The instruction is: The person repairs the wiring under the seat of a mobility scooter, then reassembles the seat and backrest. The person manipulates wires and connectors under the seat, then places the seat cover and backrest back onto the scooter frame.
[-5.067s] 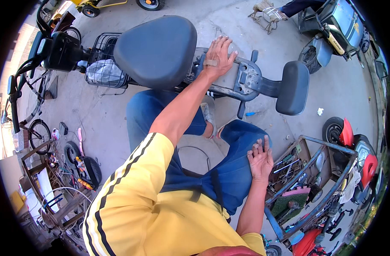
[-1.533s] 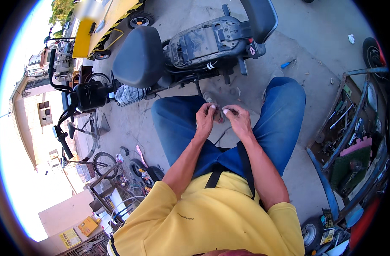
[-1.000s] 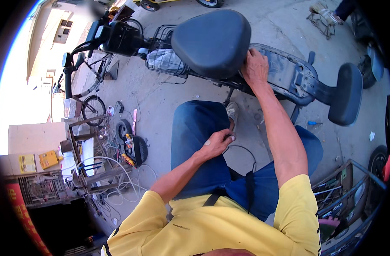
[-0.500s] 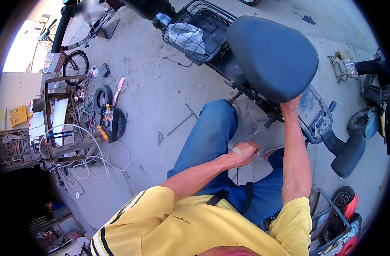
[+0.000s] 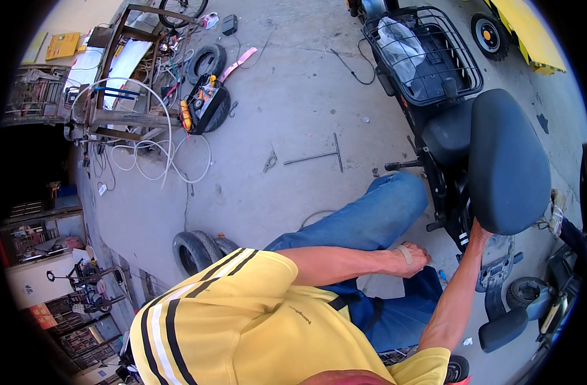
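Note:
The electric scooter stands at right, with a wire basket (image 5: pixel 474 70) at its front and a black padded seat (image 5: pixel 508 160) raised over the frame. My right hand (image 5: pixel 479 234) reaches up beneath the seat's rear edge, its fingers hidden there. My left hand (image 5: pixel 410 258) is held over my jeans near the bent knee, a beige bandage across its back and its fingers curled; whatever they hold, if anything, is too small to make out. The scooter's rear plate (image 5: pixel 495 256) and padded backrest (image 5: pixel 502 330) lie beside my right forearm.
A T-shaped wrench (image 5: pixel 337 154) lies on the concrete. Tyres (image 5: pixel 190 253), hoses, a tool case (image 5: pixel 203 106) and a cluttered metal frame (image 5: pixel 123 115) are at left. A yellow vehicle (image 5: pixel 524 32) is at upper right; another person's dark trouser leg (image 5: pixel 570 234) shows at the right edge.
My hands were together over my lap; my right hand has since gone under the seat, while my left stayed low near the knee. The view has swung left, shifting the scooter rightward.

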`<action>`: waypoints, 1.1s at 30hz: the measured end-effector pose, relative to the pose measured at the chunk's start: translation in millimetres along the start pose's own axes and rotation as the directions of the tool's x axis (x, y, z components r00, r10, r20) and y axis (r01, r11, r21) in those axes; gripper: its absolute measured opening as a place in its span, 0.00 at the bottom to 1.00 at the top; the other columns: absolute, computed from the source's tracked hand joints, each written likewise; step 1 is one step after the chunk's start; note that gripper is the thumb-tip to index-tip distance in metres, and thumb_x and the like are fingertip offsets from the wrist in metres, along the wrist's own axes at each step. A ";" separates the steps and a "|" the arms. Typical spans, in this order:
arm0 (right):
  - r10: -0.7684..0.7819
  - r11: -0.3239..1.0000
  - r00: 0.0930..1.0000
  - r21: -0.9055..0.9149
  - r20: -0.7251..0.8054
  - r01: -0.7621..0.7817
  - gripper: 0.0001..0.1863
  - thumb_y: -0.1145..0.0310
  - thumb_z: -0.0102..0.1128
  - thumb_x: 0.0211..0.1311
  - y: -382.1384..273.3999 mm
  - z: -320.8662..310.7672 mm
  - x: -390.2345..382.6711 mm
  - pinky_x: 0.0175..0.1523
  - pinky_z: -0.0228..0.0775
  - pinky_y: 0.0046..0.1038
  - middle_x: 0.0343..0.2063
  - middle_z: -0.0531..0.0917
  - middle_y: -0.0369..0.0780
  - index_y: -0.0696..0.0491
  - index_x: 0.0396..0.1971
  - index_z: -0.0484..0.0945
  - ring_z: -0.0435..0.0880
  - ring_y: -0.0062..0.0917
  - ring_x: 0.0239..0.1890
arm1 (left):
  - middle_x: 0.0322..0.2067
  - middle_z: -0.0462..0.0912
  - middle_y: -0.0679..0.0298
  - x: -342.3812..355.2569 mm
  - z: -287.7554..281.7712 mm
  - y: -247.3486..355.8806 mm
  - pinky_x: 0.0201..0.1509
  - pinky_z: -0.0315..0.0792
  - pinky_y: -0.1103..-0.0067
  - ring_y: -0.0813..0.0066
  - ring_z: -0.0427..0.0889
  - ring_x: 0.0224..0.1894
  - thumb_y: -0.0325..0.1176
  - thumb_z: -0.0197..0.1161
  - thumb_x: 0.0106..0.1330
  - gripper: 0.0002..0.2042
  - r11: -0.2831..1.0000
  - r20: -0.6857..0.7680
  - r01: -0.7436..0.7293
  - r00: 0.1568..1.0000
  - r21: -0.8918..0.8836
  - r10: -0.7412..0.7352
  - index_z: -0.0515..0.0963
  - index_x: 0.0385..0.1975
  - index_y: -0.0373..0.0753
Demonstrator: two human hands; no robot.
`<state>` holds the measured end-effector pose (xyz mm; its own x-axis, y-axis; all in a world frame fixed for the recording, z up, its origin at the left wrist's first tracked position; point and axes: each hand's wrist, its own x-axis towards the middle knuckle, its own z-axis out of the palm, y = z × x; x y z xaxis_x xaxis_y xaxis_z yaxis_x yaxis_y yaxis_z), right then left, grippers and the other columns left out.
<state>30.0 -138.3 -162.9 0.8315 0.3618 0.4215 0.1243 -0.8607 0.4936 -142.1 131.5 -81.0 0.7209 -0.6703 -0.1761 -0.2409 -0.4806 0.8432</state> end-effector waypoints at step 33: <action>0.502 0.609 0.850 0.632 0.161 -0.479 0.15 0.64 0.64 0.58 -19.2 -115.9 75.7 0.53 0.68 0.41 0.44 0.80 0.42 0.51 0.44 0.79 0.78 0.39 0.51 | 0.46 0.85 0.40 31.0 -4.6 24.4 0.52 0.78 0.54 0.38 0.84 0.49 0.33 0.63 0.69 0.14 0.993 0.354 -0.053 0.935 0.104 0.013 0.81 0.48 0.30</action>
<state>27.8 -52.9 -52.2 0.8563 -0.1818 0.4835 0.0195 -0.9239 -0.3820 -122.6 101.5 -63.6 0.4405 -0.8334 -0.3338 -0.3452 -0.5004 0.7940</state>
